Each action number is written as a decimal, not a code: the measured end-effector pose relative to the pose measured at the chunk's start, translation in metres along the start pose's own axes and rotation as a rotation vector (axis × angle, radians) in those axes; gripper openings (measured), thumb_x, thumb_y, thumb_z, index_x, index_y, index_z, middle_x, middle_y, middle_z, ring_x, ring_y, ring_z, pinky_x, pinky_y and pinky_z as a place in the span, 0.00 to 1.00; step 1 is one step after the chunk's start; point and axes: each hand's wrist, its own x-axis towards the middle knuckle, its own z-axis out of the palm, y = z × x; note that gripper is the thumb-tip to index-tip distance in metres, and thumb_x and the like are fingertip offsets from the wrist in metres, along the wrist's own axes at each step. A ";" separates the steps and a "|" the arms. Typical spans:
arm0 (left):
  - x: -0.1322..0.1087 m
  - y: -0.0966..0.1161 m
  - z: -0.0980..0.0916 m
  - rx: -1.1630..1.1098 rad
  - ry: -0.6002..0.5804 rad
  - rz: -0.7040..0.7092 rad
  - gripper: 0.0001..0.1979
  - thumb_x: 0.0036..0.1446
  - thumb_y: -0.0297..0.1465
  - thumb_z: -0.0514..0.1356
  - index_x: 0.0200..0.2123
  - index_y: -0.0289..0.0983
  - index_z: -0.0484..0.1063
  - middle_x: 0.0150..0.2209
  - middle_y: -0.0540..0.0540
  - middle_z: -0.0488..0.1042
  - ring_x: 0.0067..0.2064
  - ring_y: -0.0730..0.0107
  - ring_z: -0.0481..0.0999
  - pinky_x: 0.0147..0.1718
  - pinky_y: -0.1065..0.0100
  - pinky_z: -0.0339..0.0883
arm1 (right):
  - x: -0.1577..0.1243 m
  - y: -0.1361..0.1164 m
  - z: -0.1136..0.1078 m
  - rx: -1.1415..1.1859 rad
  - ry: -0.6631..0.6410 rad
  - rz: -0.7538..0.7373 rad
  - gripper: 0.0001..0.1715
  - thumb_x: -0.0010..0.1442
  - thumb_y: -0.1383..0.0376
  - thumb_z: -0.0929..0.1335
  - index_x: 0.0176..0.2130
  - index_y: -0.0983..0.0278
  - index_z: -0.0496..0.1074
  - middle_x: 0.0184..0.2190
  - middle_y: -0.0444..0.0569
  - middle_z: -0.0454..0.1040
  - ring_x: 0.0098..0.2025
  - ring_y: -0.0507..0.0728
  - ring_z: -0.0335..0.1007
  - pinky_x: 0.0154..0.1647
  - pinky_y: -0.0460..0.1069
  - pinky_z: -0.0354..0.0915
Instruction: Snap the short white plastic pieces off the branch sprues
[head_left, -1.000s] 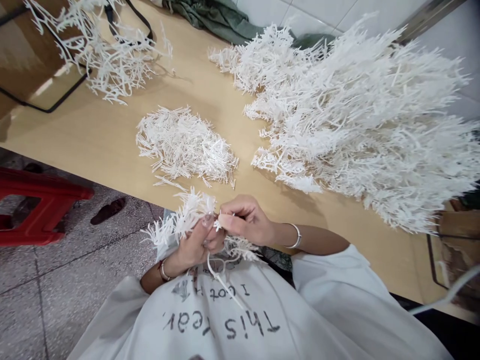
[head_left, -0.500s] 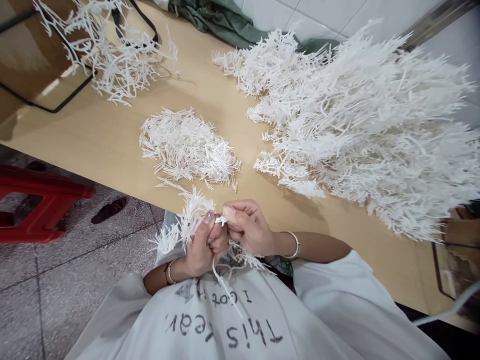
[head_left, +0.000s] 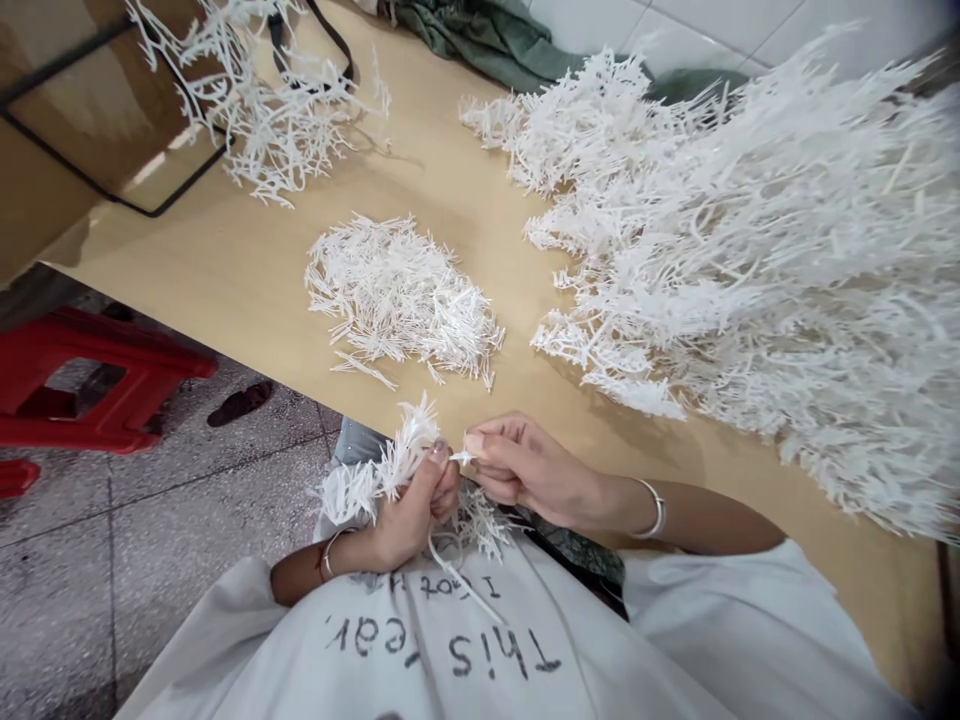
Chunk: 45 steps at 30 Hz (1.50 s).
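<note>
"Working close over a white shirt [head_left: 442, 680], gripping a feathery white sprig [head_left: 409, 450] in the left hand [head_left: 412, 515] with fingers clamped around the stem, and pinching a small white tip [head_left: 462, 457] between thumb and fingers of the right hand [head_left: 536, 470]."

"Why so near each other?"

"Probably to steady the stem beside the pinch."

"And beyond, on the bench [head_left: 450, 190]?"

"Nearest, a small heap [head_left: 405, 295] of short white bits, perhaps for easy reach; rightward, a big heap [head_left: 750, 280] of bushy sprigs, seemingly massed aside for working room; farther left, a loose white tangle [head_left: 270, 130]; behind, a green cloth [head_left: 487, 40] by the tiled wall [head_left: 697, 25]."

"Anything unclear?"

"Impossible to see the stem inside the left palm, or to link the tufts [head_left: 480, 520] below the hands to any sprig. Cut off at right: part of the big heap."
</note>
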 end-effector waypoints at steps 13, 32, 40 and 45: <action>-0.003 0.006 -0.017 0.117 0.002 0.136 0.27 0.56 0.51 0.53 0.16 0.38 0.54 0.15 0.56 0.46 0.17 0.79 0.42 0.16 0.71 0.41 | -0.006 -0.030 -0.032 -1.041 0.259 -0.398 0.20 0.68 0.59 0.56 0.26 0.63 0.56 0.20 0.40 0.53 0.22 0.47 0.51 0.25 0.46 0.51; 0.013 0.020 -0.021 -0.071 -0.039 0.035 0.27 0.49 0.48 0.62 0.16 0.36 0.54 0.16 0.58 0.48 0.17 0.83 0.43 0.16 0.77 0.42 | 0.028 -0.032 -0.029 -1.297 0.276 -0.771 0.21 0.61 0.55 0.66 0.49 0.65 0.66 0.37 0.48 0.71 0.27 0.48 0.59 0.28 0.44 0.60; 0.011 0.018 -0.028 0.219 -0.073 0.044 0.24 0.53 0.47 0.57 0.16 0.38 0.56 0.16 0.55 0.51 0.18 0.79 0.48 0.17 0.72 0.47 | 0.027 -0.021 -0.012 -0.981 -0.009 -0.572 0.19 0.66 0.59 0.60 0.25 0.65 0.60 0.22 0.40 0.57 0.24 0.47 0.53 0.25 0.44 0.53; 0.010 0.024 -0.024 0.397 -0.015 0.139 0.21 0.56 0.46 0.54 0.19 0.39 0.57 0.16 0.55 0.51 0.18 0.77 0.50 0.19 0.70 0.49 | 0.026 -0.016 -0.013 -1.087 0.066 -0.582 0.11 0.67 0.61 0.57 0.36 0.65 0.62 0.28 0.44 0.63 0.28 0.48 0.58 0.30 0.45 0.58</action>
